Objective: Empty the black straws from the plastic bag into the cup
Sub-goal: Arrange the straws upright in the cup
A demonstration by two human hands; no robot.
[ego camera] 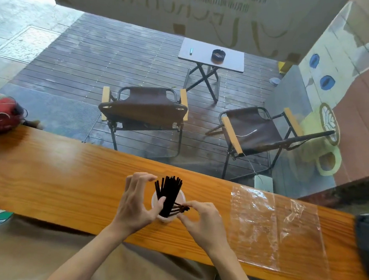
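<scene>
Most straws (169,196) are stood in the cup (166,219) on the table (64,174). The cup is cradled by the left hand (135,204), fingers loosely curved; leaning straws are pinched by the right hand (203,223). The bag (278,228) is lain flat to the right.

Two bare forearms, left hand (136,205) and right hand (203,223) without gloves, rings, watch or bands, short unpainted nails, slim fingers, no sleeves reaching the wrists
</scene>
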